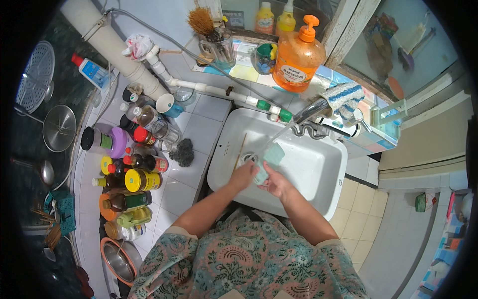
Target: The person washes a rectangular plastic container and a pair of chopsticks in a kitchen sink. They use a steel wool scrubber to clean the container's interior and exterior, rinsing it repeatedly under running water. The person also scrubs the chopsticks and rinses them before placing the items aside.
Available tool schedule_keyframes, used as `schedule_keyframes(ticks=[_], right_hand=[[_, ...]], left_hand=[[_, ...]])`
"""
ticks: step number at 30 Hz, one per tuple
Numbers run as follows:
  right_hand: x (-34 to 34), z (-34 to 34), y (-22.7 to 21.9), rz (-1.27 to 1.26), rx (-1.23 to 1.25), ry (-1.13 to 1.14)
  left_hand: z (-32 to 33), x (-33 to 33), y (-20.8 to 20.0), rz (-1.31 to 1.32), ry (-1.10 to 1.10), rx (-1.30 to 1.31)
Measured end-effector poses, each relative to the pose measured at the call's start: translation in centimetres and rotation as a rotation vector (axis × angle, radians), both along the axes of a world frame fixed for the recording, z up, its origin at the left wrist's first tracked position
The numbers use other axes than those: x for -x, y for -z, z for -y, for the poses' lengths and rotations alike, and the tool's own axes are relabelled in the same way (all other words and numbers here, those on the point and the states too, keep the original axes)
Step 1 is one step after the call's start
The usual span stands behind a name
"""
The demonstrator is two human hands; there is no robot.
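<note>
You stand at a white tiled desk (199,134) that fills the centre-left of the frame, with a white rectangular sink (318,169) set into it at centre. The basin is smooth and glossy, its corners rounded.

A chrome tap (311,110) reaches in from the upper right of the sink, and a thin stream of water runs from it toward your hands. Your left hand (244,175) and right hand (275,183) meet over the basin, both grips closed around a pale green sponge (271,157), fingers pinching its lower part. The sponge looks soft and blocky, and it sits directly under the stream.

On the sill at upper centre stands an orange pump bottle (298,57) with a pale oval label, translucent plastic. A blue-and-white striped cloth (343,97) hangs just beside the tap.

At left of the frame, a cluster of sauce bottles (134,174) crowds the desk, with red, yellow and black caps and yellow and green labels. A dark scouring pad (183,152) lies between the bottles and the sink. A steel bowl (122,259) sits at lower left.
</note>
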State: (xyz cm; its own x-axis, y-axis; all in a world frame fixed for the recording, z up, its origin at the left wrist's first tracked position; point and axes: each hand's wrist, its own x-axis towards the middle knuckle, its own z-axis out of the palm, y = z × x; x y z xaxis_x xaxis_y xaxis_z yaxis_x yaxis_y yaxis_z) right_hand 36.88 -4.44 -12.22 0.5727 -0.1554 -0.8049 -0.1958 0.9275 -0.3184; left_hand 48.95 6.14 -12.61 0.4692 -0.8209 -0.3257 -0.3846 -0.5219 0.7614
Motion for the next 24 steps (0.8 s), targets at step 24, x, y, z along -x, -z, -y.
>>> schedule_keyframes(ticks=[24], right_hand=[[6.2, 0.0, 15.6, -0.965, 1.415, -1.095]], left_hand=[[-9.5, -5.1, 4.4, 0.445, 0.404, -0.180]])
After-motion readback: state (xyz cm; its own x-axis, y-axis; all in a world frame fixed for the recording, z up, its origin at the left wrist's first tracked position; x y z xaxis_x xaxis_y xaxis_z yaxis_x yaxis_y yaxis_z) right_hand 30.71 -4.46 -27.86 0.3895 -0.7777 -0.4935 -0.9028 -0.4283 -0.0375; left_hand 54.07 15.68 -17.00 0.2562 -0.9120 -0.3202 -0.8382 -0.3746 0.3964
